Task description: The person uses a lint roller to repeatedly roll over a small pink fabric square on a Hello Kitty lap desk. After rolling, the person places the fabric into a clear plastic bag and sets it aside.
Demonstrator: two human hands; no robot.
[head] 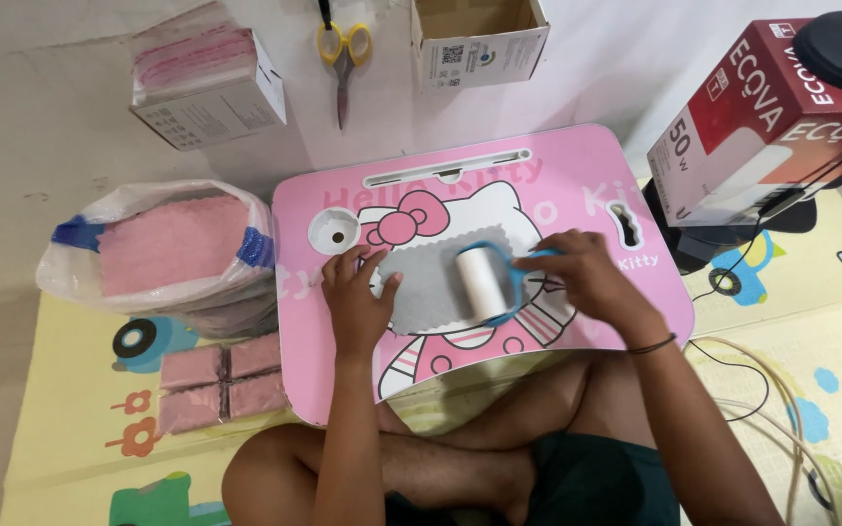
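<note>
Crossed bare legs sit nearest, under a pink lap desk (577,166). Far left, a plastic bag (148,244) holds pink cloths; folded pink squares (221,382) lie below it. The left hand (356,302) presses fingers flat on a grey cloth (421,287) at the surface's centre. Just right, touching the cloth, a white lint roller (484,282) stands long axis front to back, its blue handle gripped by the right hand (587,282). Bare surface remains rightward.

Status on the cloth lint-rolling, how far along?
Done, by the look: four folded pink cloths stacked on the mat. In hand: left hand pins a grey cloth on the lap desk; right hand holds the lint roller on it. Left: bag of pink cloths.
</note>
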